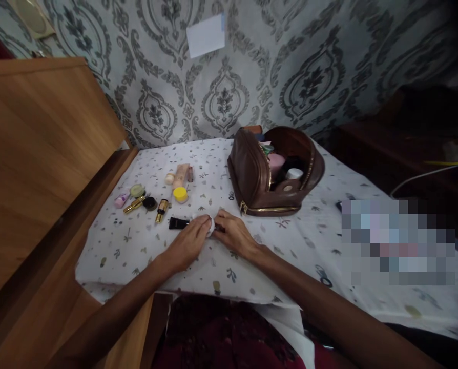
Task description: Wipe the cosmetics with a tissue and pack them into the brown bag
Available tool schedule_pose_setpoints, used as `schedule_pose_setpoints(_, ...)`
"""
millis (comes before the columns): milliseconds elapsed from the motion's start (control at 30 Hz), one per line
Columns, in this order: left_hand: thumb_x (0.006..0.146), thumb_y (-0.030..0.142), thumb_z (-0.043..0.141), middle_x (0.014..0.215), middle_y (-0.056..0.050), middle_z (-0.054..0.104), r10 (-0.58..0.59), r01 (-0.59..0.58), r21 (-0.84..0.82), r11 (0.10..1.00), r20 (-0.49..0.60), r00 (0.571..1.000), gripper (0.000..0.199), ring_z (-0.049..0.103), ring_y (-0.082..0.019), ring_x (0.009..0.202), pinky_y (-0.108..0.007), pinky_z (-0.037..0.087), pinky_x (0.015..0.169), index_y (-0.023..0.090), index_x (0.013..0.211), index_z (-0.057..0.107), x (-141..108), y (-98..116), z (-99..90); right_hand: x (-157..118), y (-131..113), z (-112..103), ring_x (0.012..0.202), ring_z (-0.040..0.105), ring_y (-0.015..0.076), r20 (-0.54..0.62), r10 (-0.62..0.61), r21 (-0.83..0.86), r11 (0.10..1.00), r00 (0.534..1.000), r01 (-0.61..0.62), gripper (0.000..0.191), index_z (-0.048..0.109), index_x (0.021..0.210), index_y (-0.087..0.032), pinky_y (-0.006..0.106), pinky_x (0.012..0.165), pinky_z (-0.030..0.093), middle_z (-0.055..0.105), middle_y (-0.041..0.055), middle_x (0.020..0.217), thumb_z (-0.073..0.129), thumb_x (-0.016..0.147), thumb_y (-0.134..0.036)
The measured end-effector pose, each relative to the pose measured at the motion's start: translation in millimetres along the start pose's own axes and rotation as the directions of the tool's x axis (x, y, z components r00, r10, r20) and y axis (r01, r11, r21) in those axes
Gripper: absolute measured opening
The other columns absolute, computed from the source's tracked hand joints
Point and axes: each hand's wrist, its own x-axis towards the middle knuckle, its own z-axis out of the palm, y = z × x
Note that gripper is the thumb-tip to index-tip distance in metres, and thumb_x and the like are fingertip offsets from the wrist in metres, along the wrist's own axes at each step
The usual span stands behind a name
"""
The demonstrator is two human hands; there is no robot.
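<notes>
Two hands point(192, 238), close together over printed cloth point(306, 248), face grey patterned wallpaper point(225, 97).

The surface is covered by a white cloth point(221, 279) with small printed motifs. On its left part are laid a yellow-lidded jar point(180, 195), a beige tube point(182, 174), a dark round jar point(149, 203) and a black tube point(177, 223); farther right, an open brown bag point(252, 177) is placed.

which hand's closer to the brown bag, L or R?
Right. The right hand is just in front of the near-left corner of the brown bag, not touching it; the left hand is farther off, to the left of the right hand.
</notes>
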Motion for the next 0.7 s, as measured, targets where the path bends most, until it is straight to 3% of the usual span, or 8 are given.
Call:
schedule_pose_setpoints(100,0.101,0.019,0.035,0.129,-0.017,0.063,-0.008,0.006,0.068,0.998,0.025,1.000,0.033,0.058,-0.026,0.123,-0.047,0.047,0.104,0.012,0.128,0.053,-1,-7,-1.1,-1,-1,-1,0.073,0.054,0.0135,0.010,-0.001,-0.006,1.000,1.000,0.001,0.009,0.067,0.078,-0.017,0.024,0.067,0.040,0.054,0.0000,0.079,0.066,0.082,-0.009)
schedule_pose_setpoints(267,0.099,0.022,0.043,0.119,-0.013,0.070,-0.088,0.085,0.076,0.993,0.041,0.995,0.027,0.065,-0.025,0.110,-0.044,0.051,0.097,0.015,0.119,0.060,-11,-37,-36.3,-1,-3,-4,0.072,0.057,0.0137,0.021,0.036,0.015,0.999,0.999,-0.036,0.006,0.071,0.089,-0.017,0.025,0.067,0.042,0.058,0.0015,0.081,0.066,0.087,-0.019)
schedule_pose_setpoints(367,0.100,0.025,0.043,0.120,-0.012,0.069,-0.118,0.115,0.061,0.991,0.042,0.992,0.028,0.064,-0.023,0.111,-0.041,0.051,0.097,0.016,0.121,0.060,-18,-48,-47.9,-1,-2,-3,0.071,0.057,0.0139,0.008,0.042,0.009,0.999,0.999,-0.042,0.012,0.071,0.098,-0.019,0.026,0.068,0.043,0.060,0.0019,0.083,0.067,0.086,-0.019)
schedule_pose_setpoints(433,0.100,0.026,0.044,0.119,-0.012,0.070,-0.096,0.094,0.073,0.993,0.024,0.995,0.029,0.065,-0.024,0.109,-0.041,0.051,0.097,0.016,0.122,0.059,-18,-45,-45.5,-2,-1,-2,0.071,0.057,0.0141,-0.006,0.041,0.005,0.999,0.999,-0.041,0.018,0.068,0.104,-0.019,0.026,0.069,0.043,0.062,0.0025,0.086,0.066,0.087,-0.020)
schedule_pose_setpoints(533,0.099,0.026,0.047,0.120,-0.012,0.070,-0.007,0.008,0.128,0.992,-0.003,1.000,0.029,0.064,-0.024,0.110,-0.043,0.049,0.099,0.015,0.123,0.058,-12,-27,-32.1,-2,0,-1,0.074,0.059,0.0154,0.006,-0.001,0.016,1.000,1.000,0.001,0.010,0.067,0.098,-0.019,0.027,0.071,0.044,0.065,0.0040,0.087,0.061,0.090,-0.021)
schedule_pose_setpoints(700,0.098,0.022,0.047,0.126,-0.013,0.064,0.069,-0.087,0.253,0.963,0.082,0.994,0.034,0.058,-0.026,0.116,-0.046,0.043,0.102,0.013,0.131,0.051,3,-6,-19.7,-3,-2,-5,0.077,0.061,0.0168,0.059,-0.022,0.060,0.998,0.998,0.019,0.011,0.067,0.088,-0.016,0.026,0.071,0.043,0.068,0.0061,0.085,0.057,0.091,-0.020)
